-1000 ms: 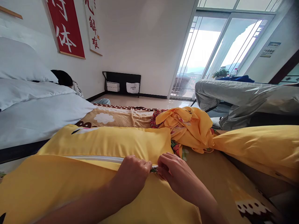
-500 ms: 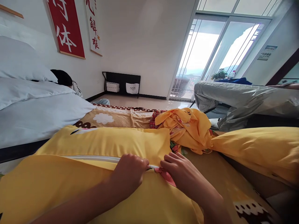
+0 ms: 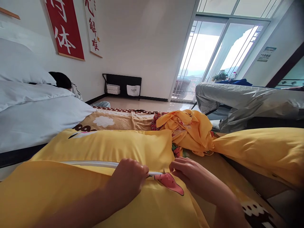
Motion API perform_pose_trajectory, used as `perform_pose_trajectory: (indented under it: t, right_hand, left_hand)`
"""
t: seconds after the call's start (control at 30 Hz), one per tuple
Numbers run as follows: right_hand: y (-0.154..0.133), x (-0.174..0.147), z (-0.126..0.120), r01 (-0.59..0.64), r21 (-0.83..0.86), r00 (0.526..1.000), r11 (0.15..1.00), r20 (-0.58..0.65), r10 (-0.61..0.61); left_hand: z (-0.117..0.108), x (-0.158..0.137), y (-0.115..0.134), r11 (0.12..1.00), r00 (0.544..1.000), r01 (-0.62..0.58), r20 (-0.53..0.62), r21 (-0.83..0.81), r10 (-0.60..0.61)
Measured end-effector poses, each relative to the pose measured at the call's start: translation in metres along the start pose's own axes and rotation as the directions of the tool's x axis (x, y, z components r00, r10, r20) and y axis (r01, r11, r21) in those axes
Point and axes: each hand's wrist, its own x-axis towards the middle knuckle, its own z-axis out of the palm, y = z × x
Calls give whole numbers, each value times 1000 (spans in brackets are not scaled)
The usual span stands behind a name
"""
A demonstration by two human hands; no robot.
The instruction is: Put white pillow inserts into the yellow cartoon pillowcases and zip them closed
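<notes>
A yellow zippered fabric cover [image 3: 133, 205] with a pink printed figure lies spread in front of me. Its white zipper [image 3: 95, 163] runs across the middle, and the cloth gapes on the left side. My left hand [image 3: 133, 175] is closed around the zippered edge, knuckles up. Farther right, my right hand [image 3: 186, 171] is curled with fingertips pinched at the cover near the zipper's right end. What exactly lies between those fingertips is hidden. A short stretch of zipper shows between the two hands.
Crumpled orange-yellow cloth [image 3: 190, 128] lies beyond my right hand, with a stuffed yellow bundle [image 3: 266, 148] at the right. White pillows [image 3: 35, 107] are piled at left, a patterned brown blanket [image 3: 123, 120] beneath. Someone's dark-haired head [image 3: 60, 79] shows behind the pillows. A plastic-covered table [image 3: 237, 95] stands back right.
My right hand has shifted right along the zipper, away from my left hand, uncovering more of the pink print. The left hand has moved slightly left, still gripping the edge.
</notes>
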Motion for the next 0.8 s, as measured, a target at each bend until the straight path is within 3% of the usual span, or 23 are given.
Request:
perform_pose_trajectory:
  t: [0.23,0.3,0.4,0.53,0.7,0.8]
  right_hand:
    - [-5,9,11,-55,-15,991,998,123,56]
    - [-12,16,17,-54,-70,993,996,98,61]
    - [-19,23,24,25,-145,996,989,91,-11]
    - [-22,25,24,77,-124,986,989,157,-57]
    - [-24,25,21,6,-113,989,994,149,11]
    - [-24,24,19,-19,-108,996,994,87,29]
  left_hand:
    - [7,-10,12,987,994,-110,33,119,107]
    - [6,-10,15,982,991,-129,47,137,123]
    - [5,-8,15,982,991,-132,56,136,125]
    - [8,-5,13,984,991,-134,45,122,129]
    - [14,-4,11,987,991,-128,54,100,123]
    - [4,-1,4,994,995,-96,37,55,94]
